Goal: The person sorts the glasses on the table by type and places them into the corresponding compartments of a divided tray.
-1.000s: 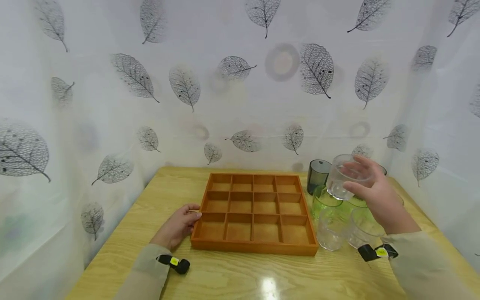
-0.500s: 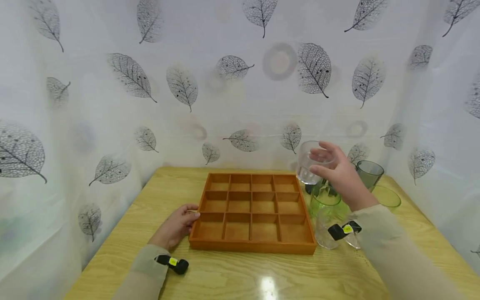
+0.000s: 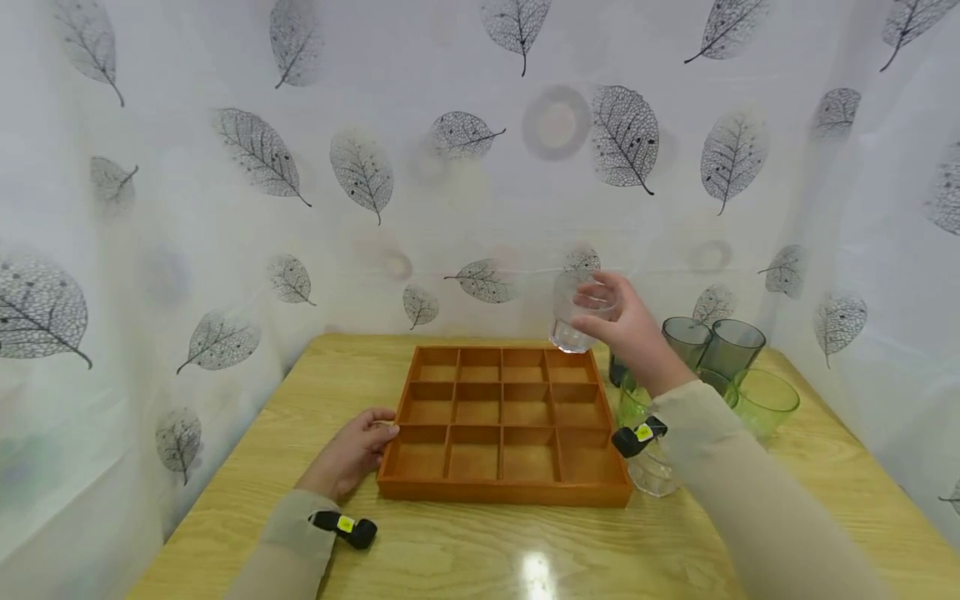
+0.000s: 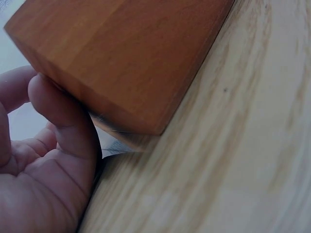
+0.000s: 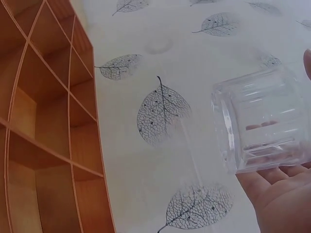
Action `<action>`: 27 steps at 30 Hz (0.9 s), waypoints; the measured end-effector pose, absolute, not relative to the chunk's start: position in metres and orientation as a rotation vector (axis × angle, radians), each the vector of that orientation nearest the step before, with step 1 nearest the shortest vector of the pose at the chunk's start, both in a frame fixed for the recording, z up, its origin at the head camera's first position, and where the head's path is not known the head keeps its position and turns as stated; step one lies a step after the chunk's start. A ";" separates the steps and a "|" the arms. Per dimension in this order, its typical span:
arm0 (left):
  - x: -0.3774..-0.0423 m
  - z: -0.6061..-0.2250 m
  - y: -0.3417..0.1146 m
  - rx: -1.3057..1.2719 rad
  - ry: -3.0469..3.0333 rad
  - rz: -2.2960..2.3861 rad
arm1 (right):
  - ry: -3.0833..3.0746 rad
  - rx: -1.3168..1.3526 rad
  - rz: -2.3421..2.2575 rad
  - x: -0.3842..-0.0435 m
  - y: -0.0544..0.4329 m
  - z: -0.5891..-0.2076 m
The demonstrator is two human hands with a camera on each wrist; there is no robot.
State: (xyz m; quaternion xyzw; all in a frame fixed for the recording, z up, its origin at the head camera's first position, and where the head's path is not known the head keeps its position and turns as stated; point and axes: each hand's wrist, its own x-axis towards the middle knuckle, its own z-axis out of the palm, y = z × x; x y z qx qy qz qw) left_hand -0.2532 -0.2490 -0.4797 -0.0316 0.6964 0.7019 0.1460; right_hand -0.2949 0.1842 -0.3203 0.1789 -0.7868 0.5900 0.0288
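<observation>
A clear faceted glass [image 3: 568, 335] is gripped between the thumb and fingers of my right hand [image 3: 628, 335], tilted above the tray's back right corner. In the right wrist view the glass [image 5: 262, 126] looks see-through, with fingers [image 5: 272, 177] around its lower side. The wooden compartment tray [image 3: 506, 493] lies flat on the table, its compartments bare. My left hand [image 3: 352, 454] rests by the tray's left side, with thumb and index fingertips touching its outer wall. In the left wrist view the thumb [image 4: 63, 104] presses near the tray's corner [image 4: 126, 73].
Right of the tray stand several glasses: grey ones [image 3: 735, 348] at the back, green ones [image 3: 767, 404] in the middle and a clear one [image 3: 654, 479] in front. My right arm partly hides them. A leaf-patterned curtain [image 3: 465, 217] borders the wooden table [image 3: 450, 550].
My right hand has carried the clear glass leftward from above the other glasses to the tray's back right corner. My left hand stays at the tray's side.
</observation>
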 end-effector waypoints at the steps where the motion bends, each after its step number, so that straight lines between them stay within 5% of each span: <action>1: -0.253 -0.480 -0.249 -0.093 2.004 2.023 | -2.427 0.553 1.826 -0.297 0.181 -0.321; 27: -0.253 -0.477 -0.248 -0.100 1.992 2.021 | -2.426 0.614 1.877 -0.342 0.094 -0.360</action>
